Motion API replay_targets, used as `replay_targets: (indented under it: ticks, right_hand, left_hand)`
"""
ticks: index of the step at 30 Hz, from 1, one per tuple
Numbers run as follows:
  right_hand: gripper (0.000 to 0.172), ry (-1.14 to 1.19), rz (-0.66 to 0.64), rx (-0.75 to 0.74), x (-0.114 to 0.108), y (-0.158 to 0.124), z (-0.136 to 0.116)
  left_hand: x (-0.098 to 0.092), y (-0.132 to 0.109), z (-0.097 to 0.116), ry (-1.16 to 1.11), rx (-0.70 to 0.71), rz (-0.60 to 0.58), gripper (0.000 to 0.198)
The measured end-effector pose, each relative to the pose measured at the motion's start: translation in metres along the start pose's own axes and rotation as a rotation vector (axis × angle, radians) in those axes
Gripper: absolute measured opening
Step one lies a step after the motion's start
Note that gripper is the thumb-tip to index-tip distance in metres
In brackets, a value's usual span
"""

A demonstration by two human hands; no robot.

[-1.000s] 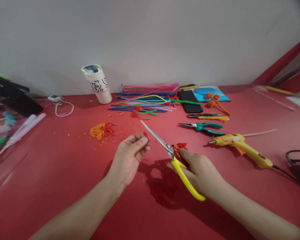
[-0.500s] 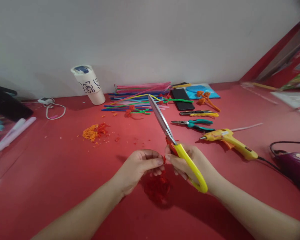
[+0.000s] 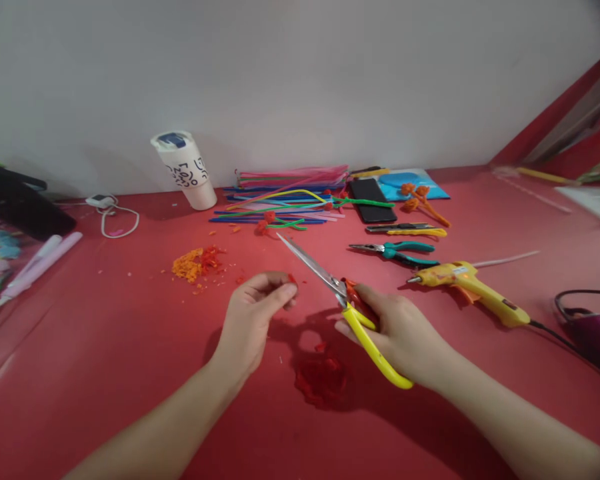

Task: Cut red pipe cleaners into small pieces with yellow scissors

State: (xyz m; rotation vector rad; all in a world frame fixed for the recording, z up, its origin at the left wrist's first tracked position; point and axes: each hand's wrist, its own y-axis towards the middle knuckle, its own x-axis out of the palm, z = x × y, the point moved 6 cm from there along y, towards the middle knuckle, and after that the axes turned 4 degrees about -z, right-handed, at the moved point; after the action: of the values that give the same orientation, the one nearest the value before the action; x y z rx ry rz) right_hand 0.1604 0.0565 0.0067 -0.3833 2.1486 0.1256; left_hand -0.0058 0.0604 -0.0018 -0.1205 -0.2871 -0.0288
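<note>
My left hand (image 3: 253,317) pinches a small red fuzzy scrap (image 3: 292,279) between thumb and fingertips, most of it hidden. In my right hand (image 3: 405,330) is a pair of scissors (image 3: 314,267) with one yellow and one red-orange handle. Their blades lie almost together and point up and to the left, a short way from my left fingertips. Below and between both hands lies a dark red tangled bundle (image 3: 323,379) on the red table (image 3: 260,427); its exact kind is hard to make out. Orange clippings (image 3: 187,265) and red clippings (image 3: 211,259) form a small heap beyond my left hand.
Colourful pipe cleaners (image 3: 290,183) lie along the wall. To the right are a phone (image 3: 373,200), a yellow cutter (image 3: 415,231), teal pliers (image 3: 397,252) and a corded yellow glue gun (image 3: 473,287). A white tumbler (image 3: 193,177) stands at back left.
My hands have moved apart. The left went up and left with the red scrap, and the scissors tilted further left in my right hand. The view shifted slightly.
</note>
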Motion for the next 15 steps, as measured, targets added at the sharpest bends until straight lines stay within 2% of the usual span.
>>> replay_targets:
  ticks: [3, 7, 15]
  right_hand:
    - [0.035, -0.176, -0.039, -0.031, 0.003, -0.002, -0.002]
    - [0.038, -0.349, -0.065, -0.094, 0.009, -0.003, -0.004]
    - [0.039, -0.491, -0.012, -0.197, 0.015, -0.005, -0.001]
  left_hand:
    - [-0.009, 0.003, 0.005, -0.094, 0.067, 0.057, 0.006]
    - [-0.012, 0.005, 0.008, -0.121, 0.112, 0.063, 0.004]
    - [-0.011, 0.006, 0.011, -0.151, 0.127, 0.036, 0.003]
